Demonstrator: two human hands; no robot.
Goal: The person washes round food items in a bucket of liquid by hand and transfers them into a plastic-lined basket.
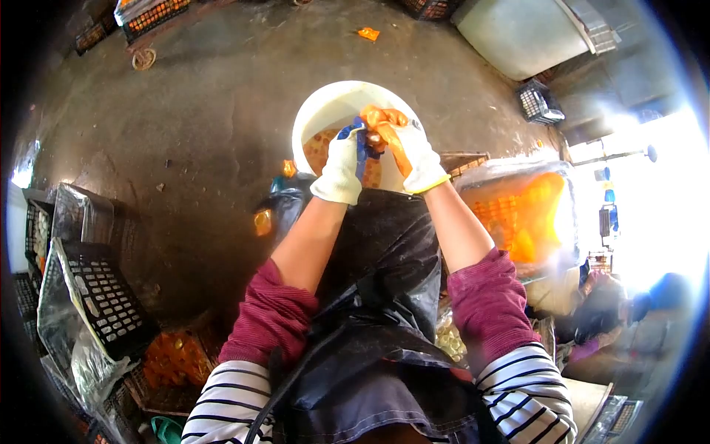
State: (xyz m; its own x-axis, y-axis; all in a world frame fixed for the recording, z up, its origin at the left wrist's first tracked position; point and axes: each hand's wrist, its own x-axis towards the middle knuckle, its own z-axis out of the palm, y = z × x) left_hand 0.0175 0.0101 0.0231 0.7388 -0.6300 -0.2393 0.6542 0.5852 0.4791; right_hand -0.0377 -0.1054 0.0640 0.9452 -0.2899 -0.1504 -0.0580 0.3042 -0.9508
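Observation:
My left hand, in a whitish glove with a blue coating, meets my right hand, in a whitish glove with an orange coating. Both are closed, fingertips together, above a white bucket. Whatever sits between the fingers is hidden by the gloves. Inside the bucket are orange-brown round pieces, perhaps in liquid. A black apron covers my lap and reaches the near side of the bucket.
To the right stands a plastic-lined crate with bright orange contents. Black crates and a crate of orange-red pieces are at left. A wheeled cart, a pale tub and a small crate stand farther off.

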